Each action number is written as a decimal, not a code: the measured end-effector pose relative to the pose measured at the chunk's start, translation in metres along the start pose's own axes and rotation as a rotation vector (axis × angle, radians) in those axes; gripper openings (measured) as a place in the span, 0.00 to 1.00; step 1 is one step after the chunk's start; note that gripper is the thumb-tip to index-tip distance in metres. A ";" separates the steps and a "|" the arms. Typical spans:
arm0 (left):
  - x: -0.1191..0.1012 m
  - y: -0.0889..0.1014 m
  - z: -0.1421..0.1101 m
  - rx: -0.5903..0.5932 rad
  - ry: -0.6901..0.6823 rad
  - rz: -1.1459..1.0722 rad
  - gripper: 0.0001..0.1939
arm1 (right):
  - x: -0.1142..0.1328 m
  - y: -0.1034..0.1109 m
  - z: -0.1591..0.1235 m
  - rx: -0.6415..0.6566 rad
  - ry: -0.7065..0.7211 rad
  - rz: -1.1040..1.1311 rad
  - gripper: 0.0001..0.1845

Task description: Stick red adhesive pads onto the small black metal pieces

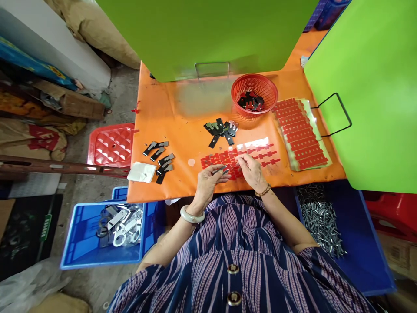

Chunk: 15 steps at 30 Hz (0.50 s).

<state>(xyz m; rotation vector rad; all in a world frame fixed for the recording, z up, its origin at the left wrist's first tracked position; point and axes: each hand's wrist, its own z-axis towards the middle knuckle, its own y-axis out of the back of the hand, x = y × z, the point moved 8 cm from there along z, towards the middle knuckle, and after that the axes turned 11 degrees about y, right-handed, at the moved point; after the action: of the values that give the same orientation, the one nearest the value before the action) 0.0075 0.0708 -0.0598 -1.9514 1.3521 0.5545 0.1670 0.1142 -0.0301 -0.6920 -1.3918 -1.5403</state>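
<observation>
My left hand [208, 181], with a pale bangle at the wrist, pinches a small black-and-metal clip [219, 170]. A bit of red shows at the clip's far end. My right hand [253, 173], a bead bracelet below it, has thumb and fingertips pressed together just right of the clip; what they hold, if anything, is too small to make out. Beneath both hands lies a sheet of red cut-out stickers [265, 153]. Beyond it rests a pile of black clips with forked metal ends [222, 129]. More black clips [159, 157] lie at the table's left.
A red basket [239, 96] containing black and red pieces stands at the back. Red sticker sheets [301, 134] are stacked right, beside green panels [208, 34] with wire handles. Blue bins with metal parts [97, 261] and metal pins [321, 217] flank me. A white packet [142, 172] lies left.
</observation>
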 end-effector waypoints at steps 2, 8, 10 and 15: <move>0.001 0.000 0.001 0.010 0.012 -0.013 0.16 | -0.003 -0.007 -0.002 0.070 -0.071 0.118 0.15; -0.001 -0.003 -0.003 0.029 0.019 -0.026 0.16 | 0.003 -0.028 -0.006 0.184 -0.125 0.262 0.13; -0.002 -0.004 -0.004 0.027 0.012 -0.006 0.17 | 0.004 -0.030 -0.007 0.184 -0.139 0.287 0.11; -0.006 -0.005 -0.005 0.002 -0.058 0.076 0.16 | 0.008 -0.031 -0.009 0.216 -0.180 0.372 0.10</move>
<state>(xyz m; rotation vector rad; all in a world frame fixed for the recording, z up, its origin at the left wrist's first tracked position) 0.0094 0.0724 -0.0508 -1.8741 1.3948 0.6408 0.1377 0.1014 -0.0385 -0.9130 -1.4398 -1.0415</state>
